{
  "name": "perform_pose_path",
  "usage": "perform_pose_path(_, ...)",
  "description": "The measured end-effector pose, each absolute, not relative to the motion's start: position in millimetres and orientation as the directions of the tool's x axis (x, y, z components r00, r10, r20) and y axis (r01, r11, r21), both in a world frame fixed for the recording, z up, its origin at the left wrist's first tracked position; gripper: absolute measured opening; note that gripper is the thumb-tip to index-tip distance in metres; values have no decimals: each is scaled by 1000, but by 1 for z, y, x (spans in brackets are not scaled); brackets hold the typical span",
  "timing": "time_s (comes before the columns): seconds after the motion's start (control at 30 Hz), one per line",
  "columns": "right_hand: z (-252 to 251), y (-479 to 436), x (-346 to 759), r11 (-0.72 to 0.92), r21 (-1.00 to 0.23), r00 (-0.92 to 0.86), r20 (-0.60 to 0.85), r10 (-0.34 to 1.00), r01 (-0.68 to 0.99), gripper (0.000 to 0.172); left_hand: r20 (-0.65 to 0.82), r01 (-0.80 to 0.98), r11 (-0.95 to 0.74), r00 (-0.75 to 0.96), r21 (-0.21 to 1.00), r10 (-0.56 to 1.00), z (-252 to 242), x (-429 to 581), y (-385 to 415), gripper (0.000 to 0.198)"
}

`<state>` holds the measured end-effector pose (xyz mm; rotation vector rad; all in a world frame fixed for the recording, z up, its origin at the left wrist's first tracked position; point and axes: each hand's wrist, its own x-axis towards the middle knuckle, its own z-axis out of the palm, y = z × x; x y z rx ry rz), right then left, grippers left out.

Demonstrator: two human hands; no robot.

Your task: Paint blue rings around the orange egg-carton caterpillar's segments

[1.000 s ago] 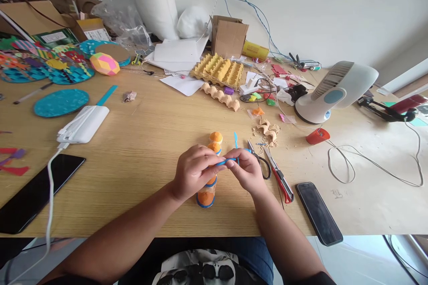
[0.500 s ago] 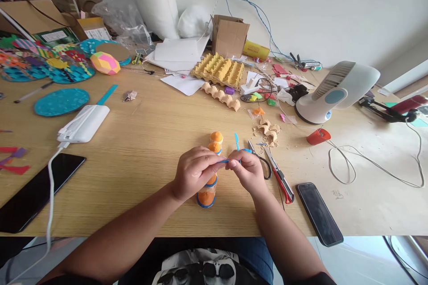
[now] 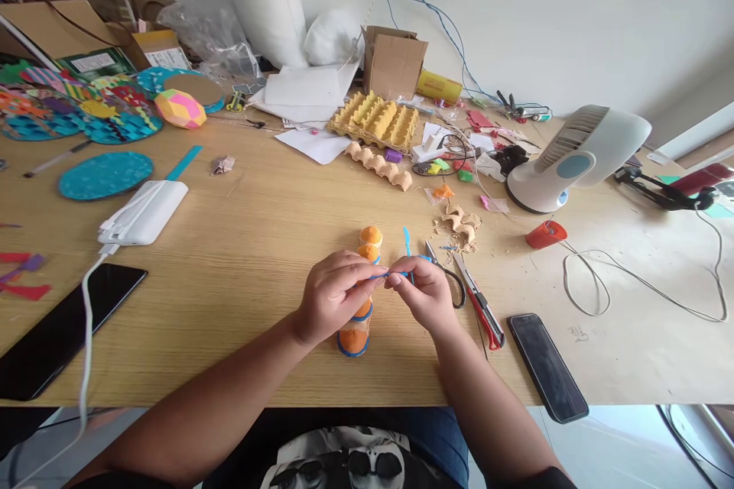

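An orange craft piece (image 3: 361, 286) made of rounded segments with blue bands lies on the wooden table (image 3: 258, 244) near its front edge. My left hand (image 3: 332, 294) lies over its middle, fingers curled. My right hand (image 3: 421, 292) is just to its right. Both hands pinch a thin blue strip (image 3: 395, 273) stretched between their fingertips. A second blue strip (image 3: 407, 241) lies on the table just beyond my right hand.
Scissors (image 3: 444, 271), a red utility knife (image 3: 482, 306) and a black phone (image 3: 547, 365) lie right of my hands. A white fan (image 3: 573, 157), red cup (image 3: 544, 233) and cable (image 3: 631, 279) sit further right. Egg cartons (image 3: 375, 122), a power bank (image 3: 143, 212) and a dark tablet (image 3: 57, 328) are around.
My right hand has shifted slightly toward my left hand, shortening the stretch of blue strip between them. Nothing else has moved.
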<state>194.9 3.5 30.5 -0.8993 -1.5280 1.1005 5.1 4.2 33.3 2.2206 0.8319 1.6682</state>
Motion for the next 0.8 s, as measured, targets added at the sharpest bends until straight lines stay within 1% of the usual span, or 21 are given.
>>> perform_pose_path(0.13, 31, 3, 195, 304, -953, -196, 296, 935, 7, 27, 771, 285, -778, 165, 560, 615, 32, 5, 5, 27)
perform_pose_path(0.23, 30, 4, 195, 294, -956, -196, 288, 937, 0, 26, 777, 297, -786, 179, 542, 603, 33, 5, 6, 30)
perform_pose_path(0.37, 30, 4, 196, 298, -954, -227, 296, 928, -28, 28, 791, 310, -813, 228, 494, 568, 35, 4, 6, 22)
perform_pose_path(0.53, 32, 4, 197, 301, -953, -234, 300, 925, -33, 30, 795, 317, -806, 201, 500, 573, 37, 3, 5, 11)
perform_pose_path(0.8, 33, 2, 196, 308, -951, -214, 302, 929, -5, 35, 790, 322, -803, 207, 502, 577, 34, 1, 5, 9)
